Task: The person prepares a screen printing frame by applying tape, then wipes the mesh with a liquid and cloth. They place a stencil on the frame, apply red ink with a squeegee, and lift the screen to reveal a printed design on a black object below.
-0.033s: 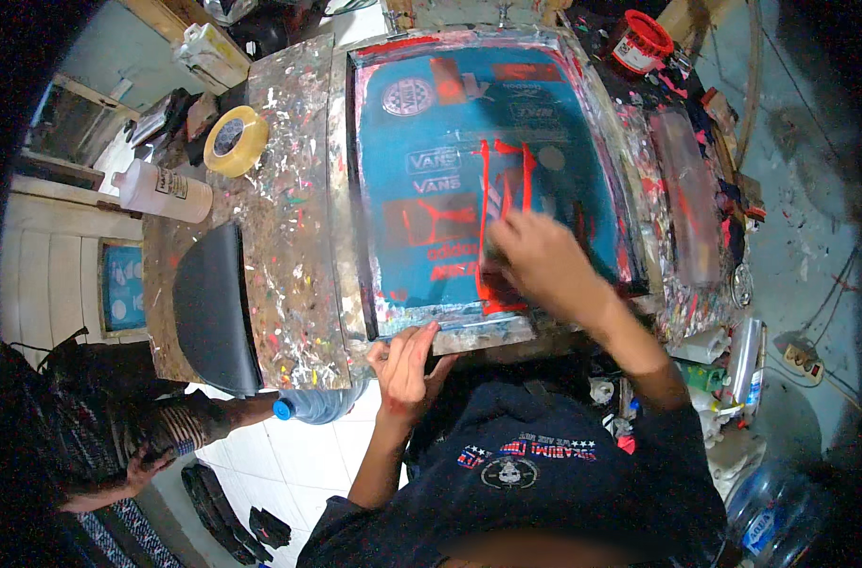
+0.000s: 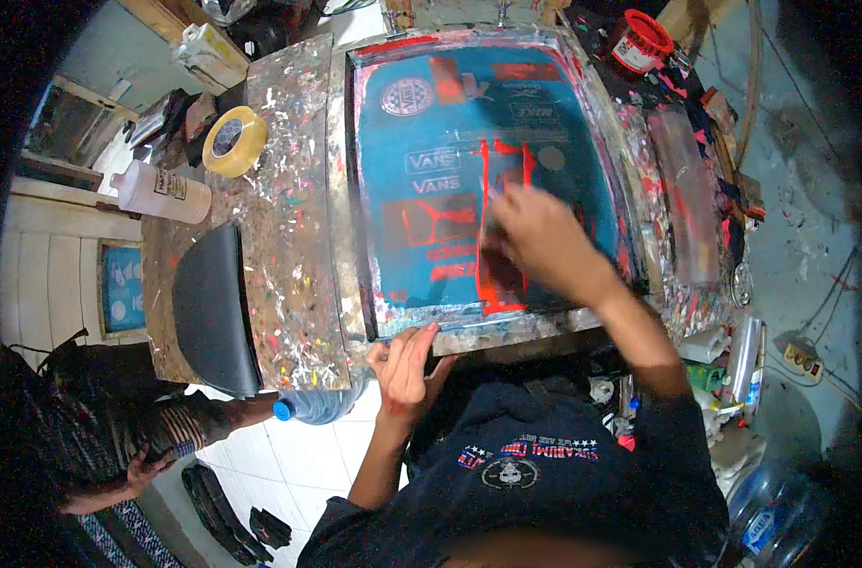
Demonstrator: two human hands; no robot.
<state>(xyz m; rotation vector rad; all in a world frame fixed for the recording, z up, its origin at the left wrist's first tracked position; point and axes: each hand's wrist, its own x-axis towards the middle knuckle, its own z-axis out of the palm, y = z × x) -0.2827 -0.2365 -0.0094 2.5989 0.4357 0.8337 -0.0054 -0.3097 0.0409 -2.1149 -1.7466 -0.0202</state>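
Observation:
A screen-printing frame with blue-green mesh lies on the worktable in front of me. Pale and red-stained designs cover the mesh. My left hand grips the frame's near edge, fingers over the top and thumb at the side. Over the middle of the mesh, my right hand is closed and blurred by motion. What it holds is hidden under the fingers. Red ink runs in two long streaks beside and beyond that hand and gathers in a patch nearer me.
Left on the paint-spattered table are a tape roll, a plastic bottle and a black half-round panel. A red tub stands far right. Another person's hand shows at lower left, near a blue-capped bottle.
My right hand has shifted slightly away from me over the mesh. The left hand has stayed on the frame's edge.

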